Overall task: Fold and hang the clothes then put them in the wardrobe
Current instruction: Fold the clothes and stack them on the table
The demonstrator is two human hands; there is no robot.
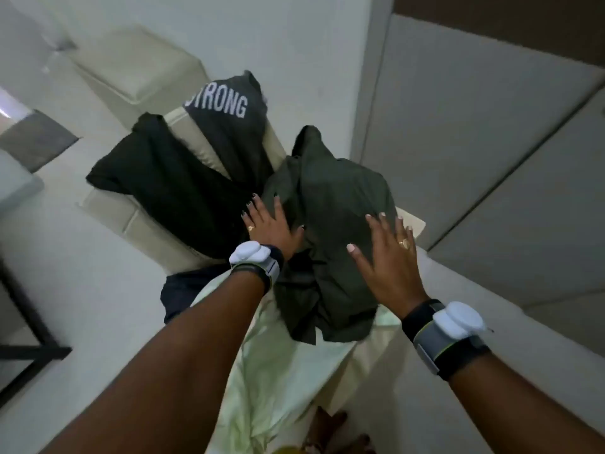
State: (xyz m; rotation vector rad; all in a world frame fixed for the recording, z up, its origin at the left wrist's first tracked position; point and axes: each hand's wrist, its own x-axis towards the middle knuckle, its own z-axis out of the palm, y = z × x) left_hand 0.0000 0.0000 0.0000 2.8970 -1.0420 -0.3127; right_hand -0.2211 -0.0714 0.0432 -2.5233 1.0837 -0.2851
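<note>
An olive-green garment [337, 204] lies bunched on the arm of a cream sofa [209, 149]. My left hand [271, 224] lies flat on its left edge with fingers straight. My right hand [386, 253] presses on its right side, fingers spread. A black garment [170, 178] is draped over the sofa to the left. Behind it, a dark shirt printed "STRONG" [229, 126] hangs over the sofa back. A pale green cloth [271, 365] lies below the olive garment, towards me. A dark navy piece [183, 290] shows under my left forearm.
A white tiled floor [98, 290] spreads on the left, with a dark-framed piece of furniture [29, 326] at the far left edge. A pale wall [294, 44] and grey panels [474, 132] stand behind the sofa on the right. Bare feet [330, 427] show at the bottom.
</note>
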